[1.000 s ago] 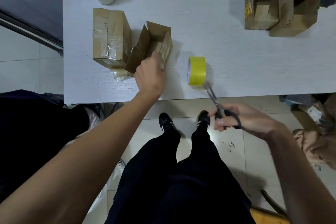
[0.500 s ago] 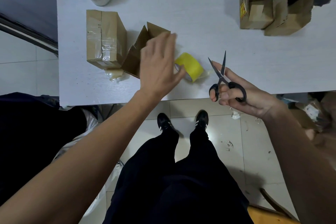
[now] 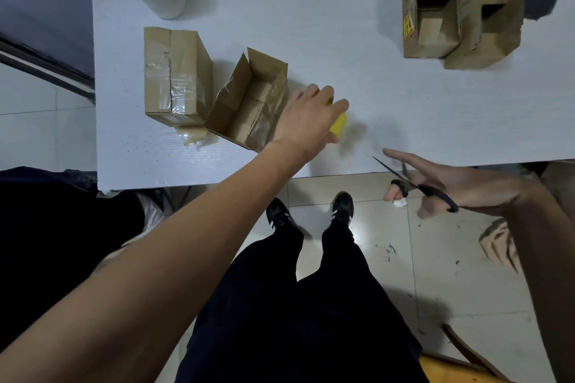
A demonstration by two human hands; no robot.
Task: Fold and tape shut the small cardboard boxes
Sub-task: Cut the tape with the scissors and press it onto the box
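white table (image 3: 404, 121), pale tiled floor (image 3: 435, 274)

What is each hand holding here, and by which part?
The right hand holds the scissors by their handle loops, blades open. The left hand covers the yellow tape roll; any grip on it is hidden.

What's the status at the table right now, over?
Left hand over yellow tape roll. Right hand holds scissors, blades apart. Open box untaped. Nothing in the way.
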